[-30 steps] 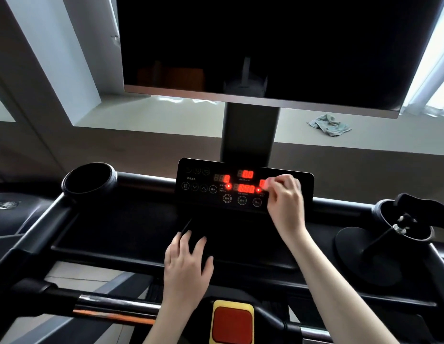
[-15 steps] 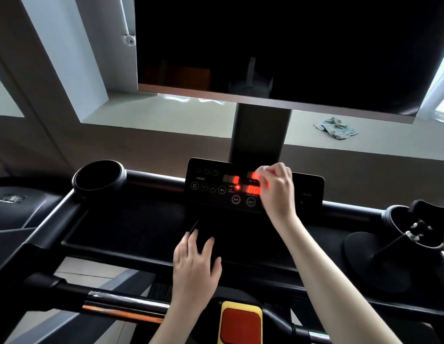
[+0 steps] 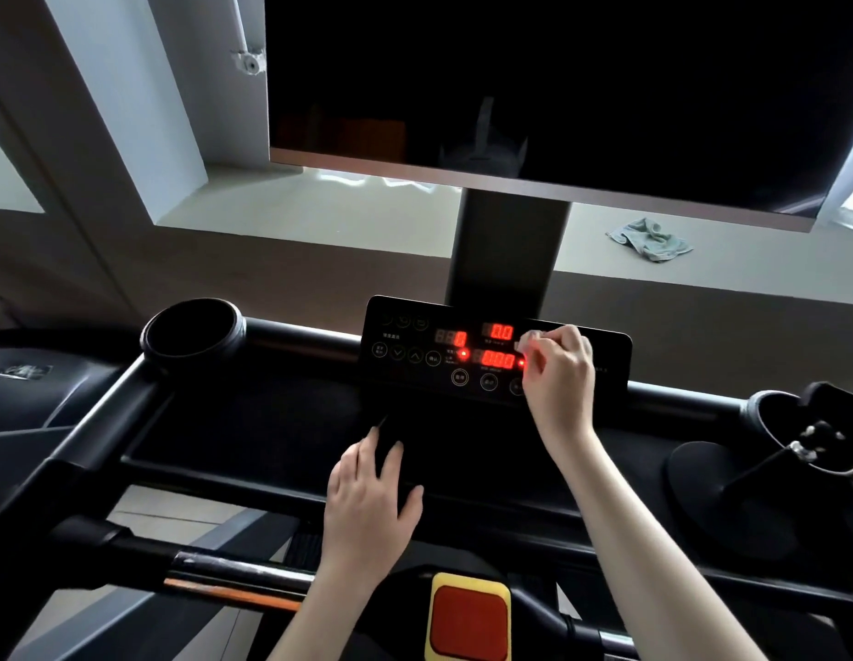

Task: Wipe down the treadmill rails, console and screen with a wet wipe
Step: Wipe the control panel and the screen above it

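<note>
The black console panel (image 3: 415, 355) with red lit digits stands at the middle of the treadmill. My right hand (image 3: 560, 374) pinches a small white wet wipe (image 3: 527, 340) and holds it against the panel's right half, beside the digits. My left hand (image 3: 367, 503) rests flat, fingers spread, on the dark tray (image 3: 252, 422) below the panel. A large dark screen (image 3: 558, 88) hangs above on a grey post (image 3: 508, 250). The front rail (image 3: 233, 577), black with a metal band, runs across the lower left.
Cup holders sit at both ends of the console, left one (image 3: 193, 329) and right one (image 3: 791, 422), the right with a black object in it. A red and yellow safety button (image 3: 469, 617) is at bottom centre. A crumpled cloth (image 3: 651, 238) lies on the window ledge.
My right hand with the wipe slid left over the red digits and has come back right along the panel. The view has shifted, and my left hand keeps resting on the tray.
</note>
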